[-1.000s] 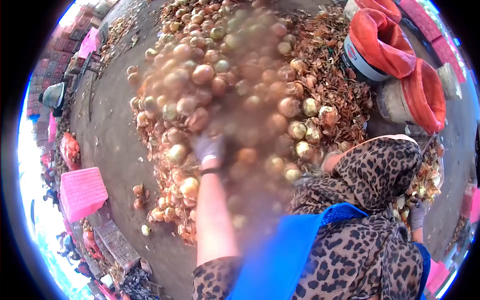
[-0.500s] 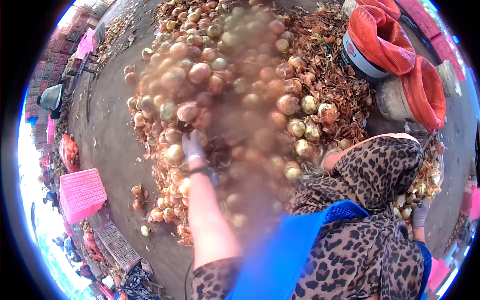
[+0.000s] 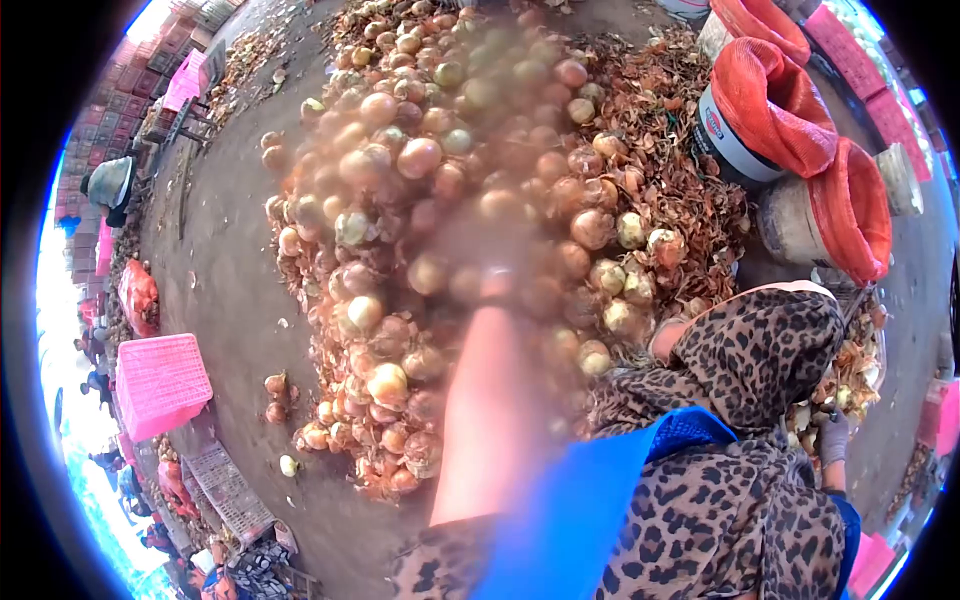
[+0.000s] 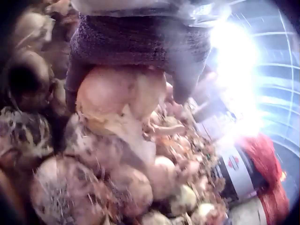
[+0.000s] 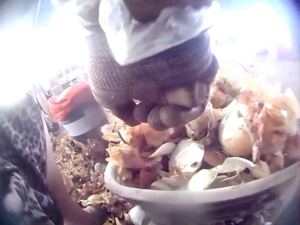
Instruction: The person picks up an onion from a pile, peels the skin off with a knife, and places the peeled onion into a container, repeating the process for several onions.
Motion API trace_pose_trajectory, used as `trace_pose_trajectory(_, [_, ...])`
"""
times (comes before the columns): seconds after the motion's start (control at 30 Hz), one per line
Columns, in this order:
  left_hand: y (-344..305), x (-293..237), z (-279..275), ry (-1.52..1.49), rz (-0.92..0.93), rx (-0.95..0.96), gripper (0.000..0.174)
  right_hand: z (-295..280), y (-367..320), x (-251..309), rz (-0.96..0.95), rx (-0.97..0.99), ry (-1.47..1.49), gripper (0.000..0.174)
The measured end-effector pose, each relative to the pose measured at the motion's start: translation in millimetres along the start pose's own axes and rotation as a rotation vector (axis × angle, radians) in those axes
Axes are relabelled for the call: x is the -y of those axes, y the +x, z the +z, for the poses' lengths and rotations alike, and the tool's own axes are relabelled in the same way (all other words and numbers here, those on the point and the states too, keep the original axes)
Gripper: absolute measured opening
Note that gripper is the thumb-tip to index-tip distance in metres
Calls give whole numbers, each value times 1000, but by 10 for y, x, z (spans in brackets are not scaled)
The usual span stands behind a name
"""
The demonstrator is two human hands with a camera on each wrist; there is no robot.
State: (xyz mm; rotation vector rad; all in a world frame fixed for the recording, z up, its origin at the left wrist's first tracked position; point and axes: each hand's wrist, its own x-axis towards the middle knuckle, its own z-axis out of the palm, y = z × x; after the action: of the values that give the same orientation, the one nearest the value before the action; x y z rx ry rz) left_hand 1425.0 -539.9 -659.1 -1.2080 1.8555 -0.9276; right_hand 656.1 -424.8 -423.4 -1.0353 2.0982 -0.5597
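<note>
My left hand (image 4: pixel 140 42), in a dark knitted glove, grips a pale pinkish onion (image 4: pixel 105 93) in the left wrist view, fingers and thumb down its two sides. More onions (image 4: pixel 63 187) with dry skins lie below it. In the head view a smear blurs that hand over the onion heap (image 3: pixel 590 228). At the right, my right hand (image 3: pixel 832 437) hangs over a container of peelings. In the right wrist view the gloved hand (image 5: pixel 152 77) has curled fingers (image 5: pixel 161 117) above the container's rim (image 5: pixel 197 196); whether they enclose anything is unclear.
Buckets with red mesh sacks (image 3: pixel 765 100) stand at the upper right beside loose skins (image 3: pixel 680 150). A pink crate (image 3: pixel 163 385) and a grey crate (image 3: pixel 228 492) are at the left. Blue cloth (image 3: pixel 570 510) crosses the lap.
My left arm has swung to the right, from the heap's left part toward its middle. The right hand has stayed by the container. The head view has shifted slightly.
</note>
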Motion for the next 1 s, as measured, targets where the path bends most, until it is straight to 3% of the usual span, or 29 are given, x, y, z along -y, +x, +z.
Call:
trace_pose_trajectory(0.1, [76,-579,-580,-951,-741,-151,35,95,-117,214,37,22,-118,19])
trace_pose_trajectory(0.2, [-198,-843,-617,-1804,-1192,-177,28,-12,22,-37,-39,13,-122,19])
trace_pose_trajectory(0.27, [-655,-231,-912,-2037,-1410,-96,31,-153,2,-201,-87,-13,-164,20])
trace_pose_trajectory(0.37, [-1183,552,-1158,-2143,-1542,207,35,-160,-69,-126,-95,-54,-360,22])
trace_pose_trajectory(0.47, [-1253,-319,-607,-1621,-904,732,52,-115,-105,-107,-54,-60,-412,18])
trace_pose_trajectory(0.5, [-1133,-299,-690,-1603,-847,782,57,-111,-91,-134,-73,-12,-381,14])
trace_pose_trajectory(0.53, [-1110,-423,-771,-1686,-1002,819,56,-99,-99,-138,-66,22,-332,13])
trace_pose_trajectory(0.57, [-1125,-449,-884,-1735,-1076,800,55,-60,-80,-116,-62,55,-280,12])
trace_pose_trajectory(0.7, [-1318,-395,-1414,-2058,-1127,399,52,69,8,-39,-54,74,-219,13])
trace_pose_trajectory(0.77, [-1460,-231,-1624,-2250,-1196,273,51,218,-206,473,20,72,-297,15])
trace_pose_trajectory(0.83, [-1617,72,-1699,-2371,-1417,186,49,85,91,155,-26,64,-296,15])
trace_pose_trajectory(0.9, [-1827,483,-1677,-2398,-1782,87,48,8,199,106,-33,31,-270,15])
trace_pose_trajectory(1.0, [-2390,1070,-1358,-2071,-2413,-50,46,-4,179,325,-19,-14,-366,13])
